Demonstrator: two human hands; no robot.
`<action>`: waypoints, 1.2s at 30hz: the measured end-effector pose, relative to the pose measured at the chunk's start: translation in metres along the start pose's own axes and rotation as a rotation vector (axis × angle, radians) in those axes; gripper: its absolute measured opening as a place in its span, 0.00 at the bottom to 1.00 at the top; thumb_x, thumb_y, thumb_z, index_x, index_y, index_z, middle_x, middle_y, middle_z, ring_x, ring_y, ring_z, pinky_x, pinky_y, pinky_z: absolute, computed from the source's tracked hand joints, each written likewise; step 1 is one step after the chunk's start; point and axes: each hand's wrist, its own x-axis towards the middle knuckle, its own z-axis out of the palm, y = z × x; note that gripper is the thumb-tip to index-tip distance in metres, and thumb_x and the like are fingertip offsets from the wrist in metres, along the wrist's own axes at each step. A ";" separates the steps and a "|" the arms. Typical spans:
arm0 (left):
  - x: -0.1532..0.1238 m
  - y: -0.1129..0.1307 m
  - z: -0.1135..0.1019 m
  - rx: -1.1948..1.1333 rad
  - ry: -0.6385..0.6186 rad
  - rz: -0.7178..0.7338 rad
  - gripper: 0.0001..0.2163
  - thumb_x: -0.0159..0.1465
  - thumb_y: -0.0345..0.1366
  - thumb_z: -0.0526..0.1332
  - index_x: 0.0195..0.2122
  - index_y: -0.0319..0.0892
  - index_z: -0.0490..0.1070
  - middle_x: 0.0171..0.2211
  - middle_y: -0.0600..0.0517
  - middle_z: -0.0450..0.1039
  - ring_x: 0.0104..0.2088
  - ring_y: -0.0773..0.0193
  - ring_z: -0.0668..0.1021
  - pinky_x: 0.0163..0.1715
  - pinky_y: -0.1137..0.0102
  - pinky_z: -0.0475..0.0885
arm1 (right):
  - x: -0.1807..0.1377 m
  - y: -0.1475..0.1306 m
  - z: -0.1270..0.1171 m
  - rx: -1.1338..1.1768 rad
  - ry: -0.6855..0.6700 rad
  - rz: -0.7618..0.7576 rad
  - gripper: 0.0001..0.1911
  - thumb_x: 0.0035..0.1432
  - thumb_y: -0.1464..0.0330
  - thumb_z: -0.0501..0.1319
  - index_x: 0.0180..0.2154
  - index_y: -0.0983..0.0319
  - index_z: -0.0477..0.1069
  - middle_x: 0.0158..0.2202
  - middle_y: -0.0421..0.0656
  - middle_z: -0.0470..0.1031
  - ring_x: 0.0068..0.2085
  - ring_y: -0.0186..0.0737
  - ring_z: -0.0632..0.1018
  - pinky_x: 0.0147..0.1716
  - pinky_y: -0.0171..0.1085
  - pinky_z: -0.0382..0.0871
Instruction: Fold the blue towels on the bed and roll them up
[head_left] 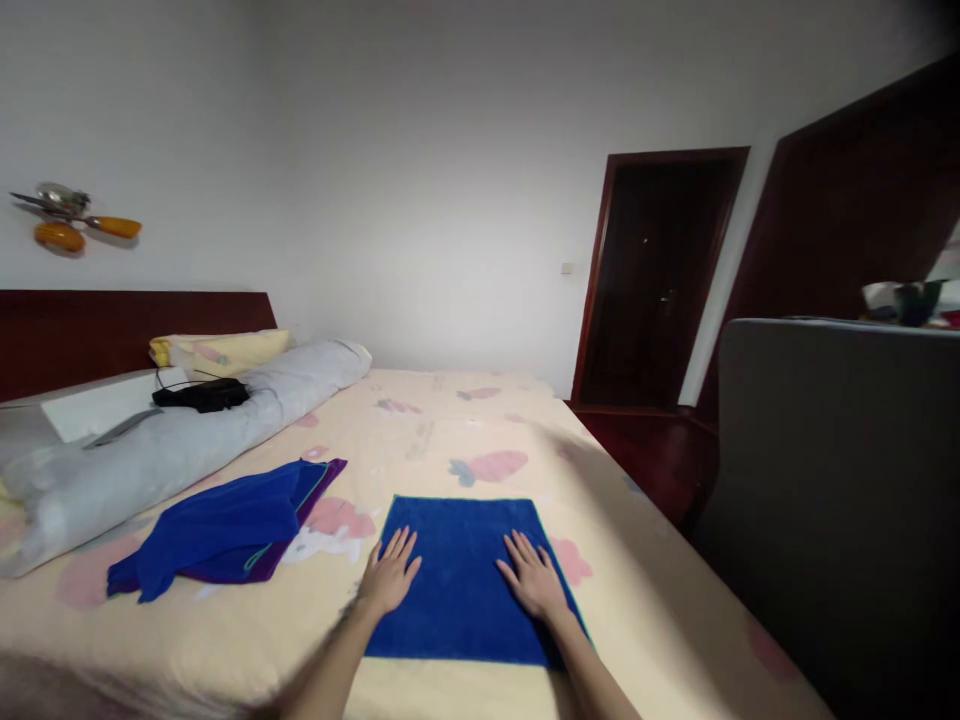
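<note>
A blue towel with a green edge lies spread flat on the bed. My left hand rests on its left side, palm down with the fingers apart. On the towel's right side lies my right hand, also flat and spread. Neither hand holds anything. To the left, a crumpled blue cloth covers part of a purple cloth, which shows at its edges.
The bed has a cream sheet with printed figures. A rolled grey quilt bears a black item and a white sheet-like thing. A pillow stands behind. At right is a dark panel, with a door farther back.
</note>
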 end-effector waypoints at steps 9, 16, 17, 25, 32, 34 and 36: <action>-0.015 0.007 0.002 0.132 0.085 -0.118 0.28 0.63 0.32 0.48 0.66 0.34 0.56 0.67 0.40 0.49 0.68 0.52 0.53 0.64 0.49 0.47 | -0.011 0.022 -0.005 -0.104 0.019 0.122 0.35 0.68 0.54 0.38 0.68 0.68 0.44 0.69 0.45 0.39 0.70 0.43 0.44 0.67 0.50 0.34; 0.033 0.080 0.009 -0.157 -0.003 0.235 0.26 0.70 0.36 0.38 0.70 0.43 0.43 0.69 0.53 0.40 0.69 0.69 0.47 0.66 0.65 0.48 | 0.021 -0.073 0.010 0.064 -0.096 -0.392 0.30 0.67 0.61 0.42 0.67 0.62 0.49 0.68 0.45 0.46 0.69 0.40 0.48 0.67 0.47 0.41; 0.041 0.082 0.010 -0.152 -0.014 0.209 0.26 0.71 0.40 0.36 0.70 0.45 0.44 0.69 0.54 0.41 0.69 0.69 0.48 0.66 0.64 0.49 | 0.029 -0.077 0.012 0.064 -0.103 -0.399 0.29 0.67 0.62 0.42 0.67 0.61 0.50 0.68 0.45 0.47 0.69 0.39 0.49 0.67 0.47 0.40; 0.075 0.017 0.008 0.000 -0.005 -0.144 0.27 0.70 0.47 0.39 0.69 0.46 0.46 0.70 0.51 0.39 0.69 0.56 0.46 0.65 0.49 0.43 | 0.069 -0.004 0.000 -0.009 -0.041 0.039 0.34 0.67 0.51 0.39 0.68 0.60 0.46 0.69 0.44 0.41 0.69 0.44 0.45 0.66 0.52 0.39; 0.069 -0.019 -0.003 0.088 0.008 -0.322 0.28 0.70 0.48 0.39 0.69 0.43 0.46 0.69 0.51 0.38 0.69 0.56 0.47 0.65 0.48 0.45 | 0.060 0.043 -0.011 -0.080 -0.017 0.305 0.37 0.67 0.51 0.39 0.68 0.67 0.42 0.69 0.45 0.40 0.69 0.45 0.46 0.66 0.53 0.41; 0.061 -0.016 -0.003 0.129 0.054 -0.334 0.27 0.71 0.46 0.41 0.68 0.40 0.48 0.69 0.48 0.39 0.69 0.55 0.47 0.65 0.48 0.44 | 0.055 0.039 -0.014 -0.098 0.021 0.347 0.37 0.68 0.52 0.39 0.67 0.72 0.42 0.69 0.50 0.39 0.69 0.48 0.45 0.66 0.53 0.40; 0.047 -0.010 0.002 0.140 0.131 -0.276 0.27 0.71 0.43 0.43 0.68 0.39 0.48 0.69 0.46 0.40 0.69 0.54 0.48 0.65 0.48 0.44 | 0.045 0.031 -0.018 -0.113 0.071 0.322 0.36 0.69 0.54 0.40 0.67 0.72 0.43 0.69 0.51 0.38 0.70 0.48 0.43 0.66 0.53 0.37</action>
